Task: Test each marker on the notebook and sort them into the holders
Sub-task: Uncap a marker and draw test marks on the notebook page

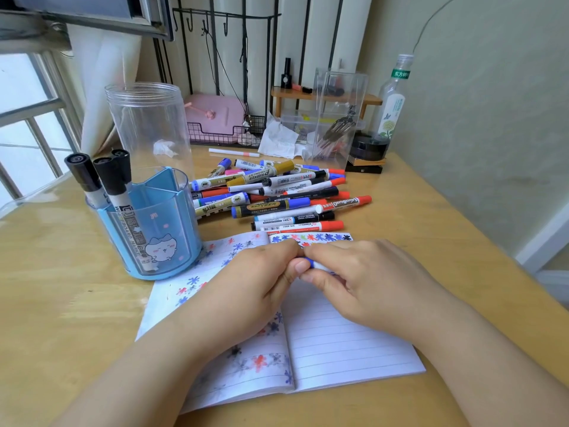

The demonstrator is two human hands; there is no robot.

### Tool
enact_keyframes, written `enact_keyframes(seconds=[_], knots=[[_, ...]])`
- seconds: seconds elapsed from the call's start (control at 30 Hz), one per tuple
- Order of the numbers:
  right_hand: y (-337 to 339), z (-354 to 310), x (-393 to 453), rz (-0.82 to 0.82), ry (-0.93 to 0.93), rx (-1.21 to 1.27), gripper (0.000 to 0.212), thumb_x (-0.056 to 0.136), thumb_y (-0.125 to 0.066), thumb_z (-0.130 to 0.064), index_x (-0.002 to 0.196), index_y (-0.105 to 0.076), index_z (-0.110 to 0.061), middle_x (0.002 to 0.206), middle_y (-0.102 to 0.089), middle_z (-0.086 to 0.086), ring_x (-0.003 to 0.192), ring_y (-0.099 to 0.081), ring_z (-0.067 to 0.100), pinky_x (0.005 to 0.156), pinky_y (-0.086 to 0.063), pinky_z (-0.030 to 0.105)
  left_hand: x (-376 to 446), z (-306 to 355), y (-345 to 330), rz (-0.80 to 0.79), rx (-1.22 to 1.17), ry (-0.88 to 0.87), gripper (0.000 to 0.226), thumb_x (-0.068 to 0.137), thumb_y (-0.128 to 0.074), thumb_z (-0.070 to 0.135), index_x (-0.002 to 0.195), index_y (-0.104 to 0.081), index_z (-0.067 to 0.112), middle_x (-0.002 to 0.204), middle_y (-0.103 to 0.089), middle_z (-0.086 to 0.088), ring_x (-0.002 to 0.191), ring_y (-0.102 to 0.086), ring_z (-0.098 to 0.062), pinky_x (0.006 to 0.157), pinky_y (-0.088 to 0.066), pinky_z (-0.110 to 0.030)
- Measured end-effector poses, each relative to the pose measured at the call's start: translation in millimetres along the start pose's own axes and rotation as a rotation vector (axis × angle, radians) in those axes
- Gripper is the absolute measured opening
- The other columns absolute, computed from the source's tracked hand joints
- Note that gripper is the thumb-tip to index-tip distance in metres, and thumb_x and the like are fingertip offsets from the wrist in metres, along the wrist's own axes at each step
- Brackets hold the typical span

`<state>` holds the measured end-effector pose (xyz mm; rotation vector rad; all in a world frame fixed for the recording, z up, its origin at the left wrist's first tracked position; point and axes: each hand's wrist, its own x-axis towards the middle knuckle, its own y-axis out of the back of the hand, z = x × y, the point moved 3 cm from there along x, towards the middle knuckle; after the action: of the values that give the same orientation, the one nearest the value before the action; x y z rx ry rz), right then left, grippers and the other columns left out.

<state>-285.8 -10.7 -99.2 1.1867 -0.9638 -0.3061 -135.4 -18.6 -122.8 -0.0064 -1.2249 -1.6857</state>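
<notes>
Head view: both hands meet over the open lined paper notebook [348, 340] on the desk; left hand [261, 285] and right hand [366, 282] each pinch a blue-capped white marker [314, 264], probably uncapping. Next: a test stroke, then the blue plastic holder [147, 229].

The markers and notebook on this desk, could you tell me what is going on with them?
A person holds a blue marker with both hands, left hand and right hand, over the open notebook, which already carries coloured test marks. Three black-capped markers stand in the blue holder. The clear jar behind holds no markers, and a pile of markers waits on the desk.
</notes>
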Motion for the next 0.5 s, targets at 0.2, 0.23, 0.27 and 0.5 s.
enact_keyframes(seconds=[0.2, 0.23, 0.27, 0.5], knots=[[-7.5, -0.6, 1.7, 0.149, 0.036, 0.01, 0.033, 0.09, -0.043, -0.037, 0.088, -0.069, -0.017, 0.061, -0.06, -0.006, 0.05, -0.053, 0.021, 0.044, -0.025, 0.021, 1.2, -0.2, 1.8, 0.016, -0.007, -0.001, 0.029, 0.094, -0.027, 0.045, 0.077, -0.042, 0.027, 0.065, -0.045, 0.011, 0.062, -0.041, -0.01, 0.059, -0.034, -0.016], [-8.7, -0.4, 1.7, 0.165, 0.041, 0.017, 0.034, 0.091, -0.043, -0.037, 0.09, -0.069, -0.016, 0.063, -0.061, -0.005, 0.052, -0.054, 0.022, 0.043, -0.028, 0.022, 1.3, -0.5, 2.0, 0.019, -0.004, 0.001, 0.033, 0.094, -0.027, 0.044, 0.078, -0.045, 0.021, 0.065, -0.045, 0.01, 0.062, -0.041, -0.01, 0.059, -0.033, -0.015], [-9.7, 0.1, 2.1, 0.175, 0.044, 0.022, 0.037, 0.093, -0.041, -0.039, 0.092, -0.07, -0.016, 0.066, -0.063, -0.004, 0.054, -0.057, 0.023, 0.043, -0.034, 0.023, 1.3, -0.6, 2.7, 0.022, -0.001, 0.002, 0.035, 0.094, -0.028, 0.043, 0.08, -0.048, 0.018, 0.065, -0.046, 0.01, 0.063, -0.042, -0.01, 0.059, -0.033, -0.014], [-17.3, 2.2, 2.4, 0.082, 0.051, -0.124, 0.033, 0.083, -0.038, -0.038, 0.072, -0.062, -0.018, 0.063, -0.057, -0.005, 0.054, -0.06, 0.018, 0.042, -0.04, 0.022, -0.6, -3.2, -4.6, -0.065, 0.086, 0.079, 0.028, 0.094, -0.039, 0.039, 0.092, -0.054, 0.016, 0.076, -0.049, 0.01, 0.068, -0.042, -0.006, 0.061, -0.031, -0.017]])
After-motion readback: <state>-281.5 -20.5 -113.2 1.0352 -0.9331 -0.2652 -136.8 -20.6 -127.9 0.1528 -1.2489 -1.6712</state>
